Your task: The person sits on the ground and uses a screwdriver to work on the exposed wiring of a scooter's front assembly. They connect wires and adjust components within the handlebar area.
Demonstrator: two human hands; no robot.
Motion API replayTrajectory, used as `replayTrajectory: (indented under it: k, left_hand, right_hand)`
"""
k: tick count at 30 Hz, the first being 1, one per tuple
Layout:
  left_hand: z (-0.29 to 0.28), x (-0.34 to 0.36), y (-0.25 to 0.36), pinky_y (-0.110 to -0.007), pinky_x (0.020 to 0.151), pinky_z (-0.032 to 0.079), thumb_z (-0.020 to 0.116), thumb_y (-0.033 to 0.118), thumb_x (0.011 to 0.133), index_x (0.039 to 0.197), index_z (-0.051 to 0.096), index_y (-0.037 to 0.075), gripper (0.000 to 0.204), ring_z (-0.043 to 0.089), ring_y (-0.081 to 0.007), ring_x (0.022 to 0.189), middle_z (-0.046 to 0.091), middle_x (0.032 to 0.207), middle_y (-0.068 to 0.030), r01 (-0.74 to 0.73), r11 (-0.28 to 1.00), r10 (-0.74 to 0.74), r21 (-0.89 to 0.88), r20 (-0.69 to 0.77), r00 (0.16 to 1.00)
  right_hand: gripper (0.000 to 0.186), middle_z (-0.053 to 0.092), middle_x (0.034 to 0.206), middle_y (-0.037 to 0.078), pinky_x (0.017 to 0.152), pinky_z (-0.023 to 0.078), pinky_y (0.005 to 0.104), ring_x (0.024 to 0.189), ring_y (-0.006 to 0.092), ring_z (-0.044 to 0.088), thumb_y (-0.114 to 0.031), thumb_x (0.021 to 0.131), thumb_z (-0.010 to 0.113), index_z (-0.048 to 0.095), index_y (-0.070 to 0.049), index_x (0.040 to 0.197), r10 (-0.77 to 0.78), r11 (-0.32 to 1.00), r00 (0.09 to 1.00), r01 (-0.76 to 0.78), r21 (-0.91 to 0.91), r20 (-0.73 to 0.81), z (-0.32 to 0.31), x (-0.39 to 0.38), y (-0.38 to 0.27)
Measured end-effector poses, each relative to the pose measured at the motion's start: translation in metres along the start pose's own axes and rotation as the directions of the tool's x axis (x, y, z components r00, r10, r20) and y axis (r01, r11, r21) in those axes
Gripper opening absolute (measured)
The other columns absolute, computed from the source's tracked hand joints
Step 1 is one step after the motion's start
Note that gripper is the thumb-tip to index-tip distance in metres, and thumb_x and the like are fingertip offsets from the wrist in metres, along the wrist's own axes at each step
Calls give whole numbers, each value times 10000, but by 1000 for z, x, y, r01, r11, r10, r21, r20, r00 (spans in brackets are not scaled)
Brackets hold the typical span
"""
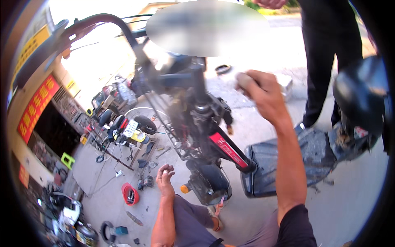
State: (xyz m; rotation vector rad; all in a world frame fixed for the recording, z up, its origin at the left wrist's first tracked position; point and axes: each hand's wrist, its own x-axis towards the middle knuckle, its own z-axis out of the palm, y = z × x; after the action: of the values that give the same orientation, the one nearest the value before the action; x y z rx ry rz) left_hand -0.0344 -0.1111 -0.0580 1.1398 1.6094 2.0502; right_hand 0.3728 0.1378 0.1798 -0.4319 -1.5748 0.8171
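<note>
A partly dismantled two-wheeler with a dark handlebar, a steering column and a black frame tube with a red label stands before me. Motion blurs its front part. My right hand is raised beyond the column, its fingers curled together; whatever they hold, if anything, is hidden. Lower on the near side, my left hand hovers with loosely bent, slightly parted fingers and nothing visible in them. Beside it are a black fender and an orange reflector. The dusty dark footboard extends rightward under my right forearm.
Another person in black trousers stands at the right, by a black seat. Leftward lie a red bowl, a power tool and scattered parts. A yellow-and-white vehicle and a green stool are farther back.
</note>
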Motion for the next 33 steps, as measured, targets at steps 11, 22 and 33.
replayTrajectory:
  k: [11, 22, 33]
  left_hand:
    - [14, -10, 15, -376, 947, 581, 680, 170, 1016, 1218, 699, -4, 267, 711, -207, 1095, 747, 1143, -105, -122, 992, 121, 44, 25, 992]
    - [-21, -38, 26, -380, 980, 562, 665, 179, 1033, 1246, 703, -18, 294, 705, -206, 1103, 757, 1155, -128, -102, 994, 103, 24, -28, 994]
    - [-80, -10, -16, -378, 978, 556, 593, 134, 1021, 1270, 696, -36, 318, 678, -232, 1097, 718, 1192, -134, -63, 998, 63, -27, 30, 998]
  right_hand:
    - [211, 508, 605, 43, 406, 317, 338, 426, 194, 477, -59, 773, 741, 568, -59, 653, -649, 739, 645, 660, 133, 403, -35, -99, -217]
    - [278, 420, 616, 22, 415, 303, 326, 446, 174, 439, -31, 712, 756, 496, -74, 624, -475, 842, 657, 532, 87, 585, 30, -137, -253]
    - [240, 611, 604, 157, 528, 495, 449, 599, 347, 689, -187, 729, 707, 614, -20, 583, -343, 874, 613, 487, 3, 712, 115, -178, -204]
